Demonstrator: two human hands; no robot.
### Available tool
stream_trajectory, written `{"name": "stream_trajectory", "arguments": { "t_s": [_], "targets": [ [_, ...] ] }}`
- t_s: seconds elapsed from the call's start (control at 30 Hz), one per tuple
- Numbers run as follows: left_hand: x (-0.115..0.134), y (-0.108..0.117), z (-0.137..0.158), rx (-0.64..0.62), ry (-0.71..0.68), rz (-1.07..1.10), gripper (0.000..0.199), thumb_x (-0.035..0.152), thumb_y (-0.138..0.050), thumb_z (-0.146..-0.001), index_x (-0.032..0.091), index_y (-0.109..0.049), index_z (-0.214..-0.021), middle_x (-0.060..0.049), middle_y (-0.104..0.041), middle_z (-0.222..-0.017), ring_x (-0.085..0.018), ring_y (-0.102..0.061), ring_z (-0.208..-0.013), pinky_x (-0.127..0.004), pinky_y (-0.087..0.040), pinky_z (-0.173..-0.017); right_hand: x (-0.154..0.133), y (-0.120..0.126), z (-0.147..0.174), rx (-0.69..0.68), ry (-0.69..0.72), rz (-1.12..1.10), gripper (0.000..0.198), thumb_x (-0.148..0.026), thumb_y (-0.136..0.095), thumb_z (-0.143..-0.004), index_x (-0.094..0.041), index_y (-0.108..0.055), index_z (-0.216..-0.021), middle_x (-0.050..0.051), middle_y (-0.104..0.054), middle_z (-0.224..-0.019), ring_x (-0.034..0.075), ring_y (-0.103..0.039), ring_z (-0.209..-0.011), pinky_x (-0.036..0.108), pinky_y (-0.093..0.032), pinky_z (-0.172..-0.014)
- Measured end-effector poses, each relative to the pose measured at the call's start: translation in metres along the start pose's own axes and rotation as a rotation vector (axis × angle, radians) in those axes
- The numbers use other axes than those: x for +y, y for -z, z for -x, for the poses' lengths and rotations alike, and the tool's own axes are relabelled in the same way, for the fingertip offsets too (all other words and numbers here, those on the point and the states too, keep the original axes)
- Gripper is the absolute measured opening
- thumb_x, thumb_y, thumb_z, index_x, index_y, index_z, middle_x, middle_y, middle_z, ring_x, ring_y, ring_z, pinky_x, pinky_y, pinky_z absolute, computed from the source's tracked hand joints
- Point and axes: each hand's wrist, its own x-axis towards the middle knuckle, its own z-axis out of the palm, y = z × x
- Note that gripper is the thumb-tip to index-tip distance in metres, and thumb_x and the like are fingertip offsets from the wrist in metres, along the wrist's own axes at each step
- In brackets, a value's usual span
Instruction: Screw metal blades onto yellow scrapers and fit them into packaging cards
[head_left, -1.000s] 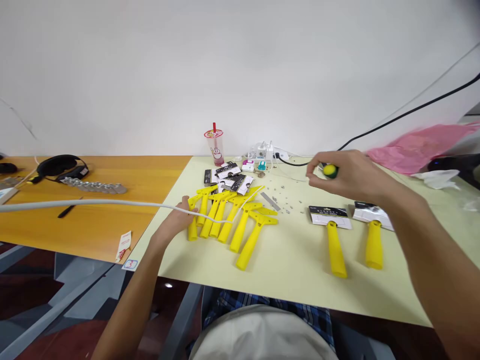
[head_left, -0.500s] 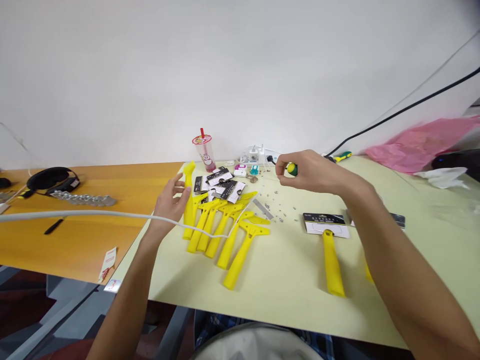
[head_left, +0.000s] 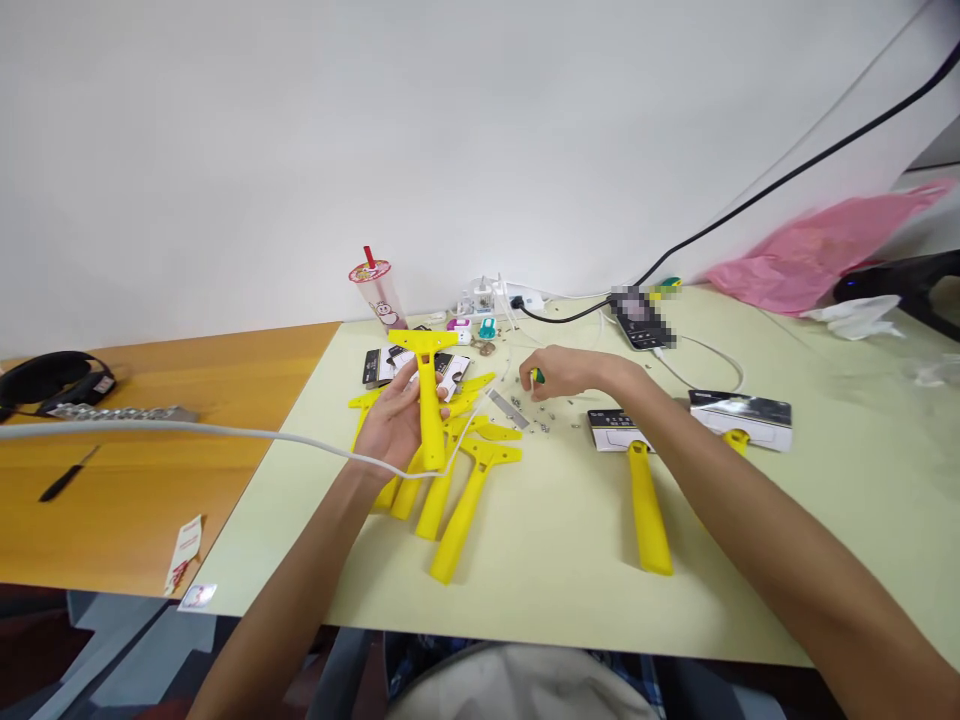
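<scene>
My left hand is closed around a yellow scraper handle, held above the pile with its wide T-shaped head upward. Under and beside it lie several similar yellow handles. My right hand is curled around a green-and-yellow screwdriver, mostly hidden by the fingers. That hand is low over the small loose metal screws or nuts scattered on the table. A flat metal blade lies just left of them. Black-and-white cards are stacked behind my left hand.
A cup with a red straw stands near the wall. Behind my right hand are a power strip and a phone. On the right lie carded scrapers and a pink bag. A white cable crosses the view in front of my left hand.
My left hand has moved right, now gripping a yellow scraper handle and turning its head into view. My right hand has come down and left to the small metal parts, still holding the screwdriver.
</scene>
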Motion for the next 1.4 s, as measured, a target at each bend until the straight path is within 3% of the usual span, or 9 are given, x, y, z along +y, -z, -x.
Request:
{"name": "stream_trajectory", "arguments": {
  "t_s": [0.23, 0.6, 0.8, 0.93, 1.03, 1.17, 1.27, 1.4],
  "targets": [
    [-0.004, 0.010, 0.006, 0.102, 0.056, 0.143, 0.038, 0.006, -0.060, -0.100, 0.021, -0.072, -0.133, -0.010, -0.071, -0.111, -0.014, -0.068, -0.085, -0.021, -0.057, -0.068, -0.002, -0.015, -0.016, -0.035, 0.105, -0.058, 0.021, -0.028, -0.082, -0.082, -0.022, -0.078, -0.102, 0.003, -0.080, -0.106, 0.019, -0.070, -0.087, 0.027, -0.044, -0.071],
    [-0.007, 0.019, 0.001, 0.127, 0.022, 0.205, 0.040, 0.007, -0.053, -0.103, 0.022, -0.071, -0.135, -0.010, -0.069, -0.108, -0.013, -0.064, -0.081, -0.021, -0.050, -0.062, -0.005, -0.017, -0.014, -0.040, 0.105, -0.063, 0.012, -0.025, -0.080, -0.084, -0.022, -0.075, -0.094, 0.002, -0.080, -0.099, 0.018, -0.069, -0.083, 0.026, -0.044, -0.069],
    [-0.006, 0.021, 0.000, 0.138, 0.007, 0.217, 0.037, 0.007, -0.053, -0.103, 0.021, -0.073, -0.131, -0.011, -0.070, -0.110, -0.013, -0.063, -0.080, -0.021, -0.049, -0.061, -0.023, -0.008, -0.008, 0.112, 0.109, -0.006, 0.010, -0.025, -0.069, -0.097, -0.021, -0.076, -0.102, 0.006, -0.080, -0.108, 0.021, -0.070, -0.092, 0.028, -0.044, -0.075],
    [-0.006, 0.023, 0.000, 0.147, 0.017, 0.223, 0.037, 0.007, -0.054, -0.102, 0.020, -0.072, -0.132, -0.012, -0.070, -0.112, -0.013, -0.064, -0.080, -0.021, -0.049, -0.060, -0.047, 0.004, -0.024, 0.227, 0.132, 0.140, 0.017, -0.025, -0.066, -0.101, -0.020, -0.077, -0.112, 0.010, -0.079, -0.121, 0.025, -0.070, -0.109, 0.030, -0.045, -0.085],
    [-0.006, 0.025, -0.001, 0.141, 0.007, 0.237, 0.037, 0.007, -0.055, -0.103, 0.021, -0.071, -0.132, -0.010, -0.070, -0.109, -0.013, -0.065, -0.081, -0.020, -0.050, -0.061, -0.061, 0.006, -0.046, 0.136, 0.113, 0.198, 0.019, -0.028, -0.078, -0.094, -0.018, -0.079, -0.110, 0.012, -0.078, -0.123, 0.028, -0.071, -0.110, 0.031, -0.046, -0.083],
    [-0.008, 0.027, 0.000, 0.135, -0.004, 0.232, 0.035, 0.009, -0.057, -0.102, 0.021, -0.071, -0.132, -0.010, -0.071, -0.112, -0.012, -0.065, -0.081, -0.021, -0.051, -0.062, -0.065, 0.004, -0.065, -0.002, 0.005, 0.223, 0.038, -0.044, -0.090, -0.084, -0.014, -0.080, -0.104, 0.017, -0.078, -0.116, 0.029, -0.074, -0.097, 0.031, -0.046, -0.070],
    [-0.008, 0.028, -0.001, 0.128, 0.003, 0.230, 0.035, 0.009, -0.060, -0.100, 0.022, -0.071, -0.131, -0.010, -0.072, -0.110, -0.013, -0.066, -0.080, -0.021, -0.050, -0.062, -0.063, 0.004, -0.066, -0.057, -0.056, 0.198, 0.044, -0.053, -0.082, -0.090, -0.012, -0.080, -0.105, 0.019, -0.080, -0.113, 0.026, -0.073, -0.084, 0.032, -0.047, -0.065],
    [-0.008, 0.028, -0.003, 0.144, 0.008, 0.238, 0.031, 0.009, -0.061, -0.099, 0.020, -0.073, -0.125, -0.008, -0.070, -0.103, -0.014, -0.065, -0.080, -0.023, -0.049, -0.061, -0.063, 0.005, -0.060, -0.128, -0.100, 0.151, 0.043, -0.051, -0.065, -0.101, -0.014, -0.079, -0.083, 0.016, -0.081, -0.093, 0.023, -0.071, -0.076, 0.033, -0.050, -0.065]
  ]
}}
